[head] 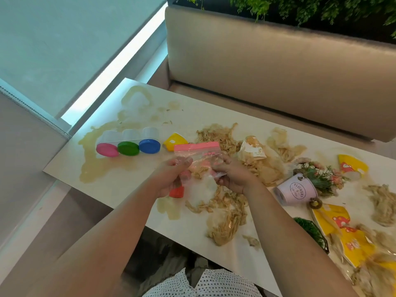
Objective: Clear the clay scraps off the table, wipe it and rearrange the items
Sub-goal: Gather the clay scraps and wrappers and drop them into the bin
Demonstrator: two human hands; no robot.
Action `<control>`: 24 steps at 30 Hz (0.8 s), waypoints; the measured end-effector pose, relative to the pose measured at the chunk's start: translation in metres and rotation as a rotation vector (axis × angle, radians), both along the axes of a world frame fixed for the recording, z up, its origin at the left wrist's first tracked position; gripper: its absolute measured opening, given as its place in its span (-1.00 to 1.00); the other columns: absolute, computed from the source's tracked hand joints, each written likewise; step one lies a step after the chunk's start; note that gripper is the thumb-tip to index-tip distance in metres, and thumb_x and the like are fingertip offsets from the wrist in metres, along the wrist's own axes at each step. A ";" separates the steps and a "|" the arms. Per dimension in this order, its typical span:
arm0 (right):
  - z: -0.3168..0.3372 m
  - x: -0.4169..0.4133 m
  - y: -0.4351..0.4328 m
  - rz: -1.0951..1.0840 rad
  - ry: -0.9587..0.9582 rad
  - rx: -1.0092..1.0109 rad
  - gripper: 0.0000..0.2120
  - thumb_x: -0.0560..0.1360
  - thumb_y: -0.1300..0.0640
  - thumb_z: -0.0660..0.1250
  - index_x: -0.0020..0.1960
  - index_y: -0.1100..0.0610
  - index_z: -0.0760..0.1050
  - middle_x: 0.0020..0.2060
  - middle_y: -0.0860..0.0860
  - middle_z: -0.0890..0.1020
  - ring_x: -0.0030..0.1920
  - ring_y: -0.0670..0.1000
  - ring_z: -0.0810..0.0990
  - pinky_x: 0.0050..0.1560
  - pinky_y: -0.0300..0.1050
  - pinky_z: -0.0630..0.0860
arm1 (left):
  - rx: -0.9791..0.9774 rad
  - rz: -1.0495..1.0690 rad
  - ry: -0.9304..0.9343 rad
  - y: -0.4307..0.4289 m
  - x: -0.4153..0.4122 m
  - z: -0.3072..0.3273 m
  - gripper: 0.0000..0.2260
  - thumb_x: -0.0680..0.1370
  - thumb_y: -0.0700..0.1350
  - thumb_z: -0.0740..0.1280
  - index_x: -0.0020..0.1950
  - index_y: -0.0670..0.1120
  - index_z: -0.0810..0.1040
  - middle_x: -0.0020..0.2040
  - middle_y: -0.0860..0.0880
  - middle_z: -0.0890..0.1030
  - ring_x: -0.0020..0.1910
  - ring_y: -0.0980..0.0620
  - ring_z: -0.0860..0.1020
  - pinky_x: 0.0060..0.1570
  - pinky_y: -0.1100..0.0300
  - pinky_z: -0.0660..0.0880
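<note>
Hands: left hand [171, 176] and right hand [231, 176] both pinch the zip bag [199, 151], centre frame
Scraps: clay scraps [227, 211] on desk [132, 174] right below the bag, spreading lower right, right hand nearer

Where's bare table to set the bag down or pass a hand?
Free: the near-left corner in front of the three jars, smeared but bare; the far strip along the sofa. Crowded: from the zip bag rightward, clay scraps, pink bucket and yellow cups.

Both hands [171, 174] [232, 175] gripping clear zip bag [198, 151], clay-strewn table [132, 168]
</note>
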State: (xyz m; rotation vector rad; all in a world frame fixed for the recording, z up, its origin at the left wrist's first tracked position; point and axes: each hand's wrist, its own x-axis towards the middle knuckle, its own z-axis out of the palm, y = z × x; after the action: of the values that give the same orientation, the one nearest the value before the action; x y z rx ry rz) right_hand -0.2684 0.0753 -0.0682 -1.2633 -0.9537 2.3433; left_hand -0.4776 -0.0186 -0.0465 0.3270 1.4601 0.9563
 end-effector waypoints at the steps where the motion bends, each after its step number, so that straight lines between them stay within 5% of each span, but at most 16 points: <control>1: -0.004 0.002 0.000 -0.020 0.053 -0.052 -0.64 0.64 0.37 0.24 0.34 0.04 0.49 -0.25 0.11 0.60 -0.45 -0.01 0.53 -0.50 -0.24 0.45 | 0.015 -0.003 -0.027 -0.001 0.000 0.000 -0.59 0.52 0.00 0.52 0.31 -0.12 0.60 0.04 -0.15 0.66 -0.24 0.05 0.63 -0.38 0.24 0.54; 4: -0.012 0.006 -0.003 -0.080 0.255 -0.200 -0.62 0.62 0.40 0.20 0.37 0.15 0.52 -0.10 0.18 0.55 -0.43 -0.03 0.55 -0.42 -0.26 0.55 | 0.052 0.007 -0.080 -0.004 -0.003 0.004 -0.70 0.63 -0.17 0.39 0.36 -0.06 0.60 0.04 -0.09 0.63 -0.36 0.19 0.54 -0.46 0.37 0.48; 7: -0.012 0.008 -0.008 -0.106 0.362 -0.286 -0.73 0.60 0.39 0.17 0.23 0.29 0.53 -0.20 0.17 0.47 -0.43 -0.04 0.50 -0.44 -0.27 0.53 | 0.090 -0.051 -0.183 -0.013 -0.010 0.012 -0.73 0.62 -0.21 0.38 0.30 -0.02 0.66 -0.04 -0.08 0.60 -0.32 0.14 0.57 -0.37 0.31 0.50; 10: -0.009 0.009 -0.008 -0.065 0.369 -0.263 -0.78 0.56 0.36 0.19 -0.14 0.24 0.60 -0.22 0.15 0.43 -0.44 -0.04 0.51 -0.48 -0.26 0.51 | 0.068 -0.160 -0.308 -0.018 -0.022 0.021 -0.59 0.53 0.09 0.41 0.36 0.04 0.63 0.11 -0.13 0.58 -0.06 -0.06 0.58 -0.15 0.09 0.45; 13: 0.003 0.003 -0.006 0.119 0.230 -0.139 -0.70 0.55 0.37 0.19 -0.28 0.21 0.59 -0.30 0.14 0.48 -0.46 -0.03 0.53 -0.48 -0.28 0.47 | -0.056 -0.278 -0.250 -0.011 -0.025 0.027 -0.49 0.54 0.28 0.30 0.35 0.00 0.63 0.16 -0.16 0.66 -0.10 -0.05 0.55 -0.16 0.08 0.45; 17: 0.014 -0.016 -0.003 0.187 0.143 -0.059 -0.72 0.63 0.36 0.12 -0.08 0.27 0.59 -0.19 0.21 0.57 -0.32 0.08 0.62 -0.37 -0.16 0.62 | -0.140 -0.521 0.058 -0.005 -0.011 0.023 -0.75 0.51 -0.09 0.51 0.18 -0.09 0.71 0.03 -0.13 0.65 -0.06 -0.04 0.59 -0.12 0.05 0.47; 20: 0.010 -0.024 0.000 0.016 0.141 -0.098 -0.69 0.67 0.16 0.12 0.25 0.27 0.53 0.02 0.27 0.63 -0.07 0.23 0.66 -0.07 0.11 0.65 | -0.140 -0.341 0.054 -0.006 -0.010 0.015 -0.68 0.49 -0.19 0.55 0.23 -0.16 0.67 0.14 -0.15 0.69 0.05 -0.10 0.67 0.03 -0.06 0.59; 22: 0.008 -0.025 -0.002 -0.044 0.145 -0.149 -0.58 0.64 0.03 0.08 0.33 0.27 0.44 -0.05 0.24 0.62 -0.15 0.20 0.63 -0.15 0.08 0.61 | -0.092 -0.153 0.033 -0.006 -0.012 0.011 -0.73 0.52 -0.20 0.52 0.22 -0.15 0.66 0.13 -0.16 0.71 0.08 -0.11 0.68 0.15 -0.14 0.58; 24: 0.006 -0.027 -0.009 0.007 0.126 -0.162 -0.49 0.62 -0.13 0.13 0.35 0.23 0.43 -0.12 0.21 0.61 -0.21 0.19 0.62 -0.22 0.02 0.58 | -0.025 -0.013 -0.003 -0.008 -0.012 0.007 -0.85 0.59 -0.21 0.44 0.15 -0.15 0.63 0.02 -0.15 0.70 -0.06 -0.06 0.66 0.01 -0.05 0.60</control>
State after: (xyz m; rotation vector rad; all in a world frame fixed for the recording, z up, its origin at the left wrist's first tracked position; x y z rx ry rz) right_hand -0.2959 0.0658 -0.0619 -1.1539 -0.7434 2.5143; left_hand -0.4901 -0.0265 -0.0392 0.3163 1.4649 0.9273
